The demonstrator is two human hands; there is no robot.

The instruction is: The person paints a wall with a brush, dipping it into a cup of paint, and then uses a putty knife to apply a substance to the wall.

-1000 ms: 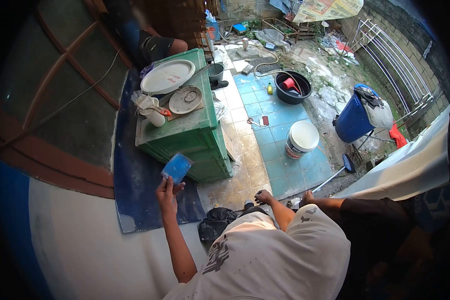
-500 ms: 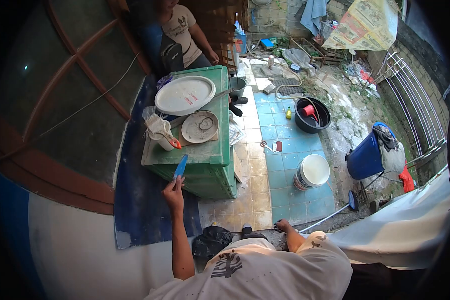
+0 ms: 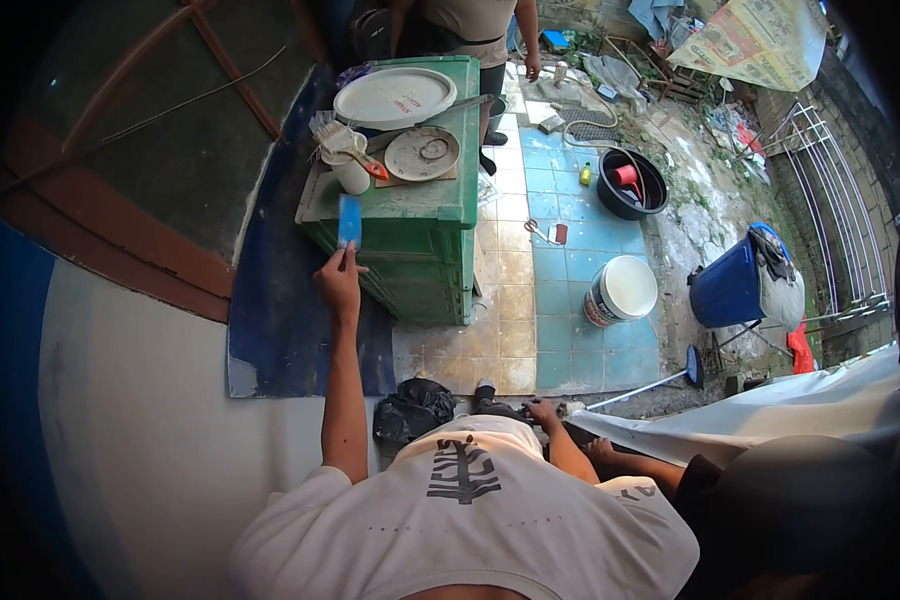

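Note:
My left hand is closed around the near end of a flat blue scraper, which points up beside the front corner of a green cabinet. My right hand hangs low beside my body near a dark shoe; its fingers are too small and dark to make out. On the cabinet top stands a white cup holding brushes, with an orange-handled paintbrush leaning across it. Beside it lies a round, stained lid, and behind that a larger white lid.
Another person stands behind the cabinet; another person's hand shows at my right. A white bucket, scissors, a black basin and a blue bin stand or lie ahead. A black plastic bag is near my feet.
My view has tilted down, showing more of my shirt. The blue scraper now shows its broad face. The person behind the cabinet has moved right, and another person's arm has appeared at my right.

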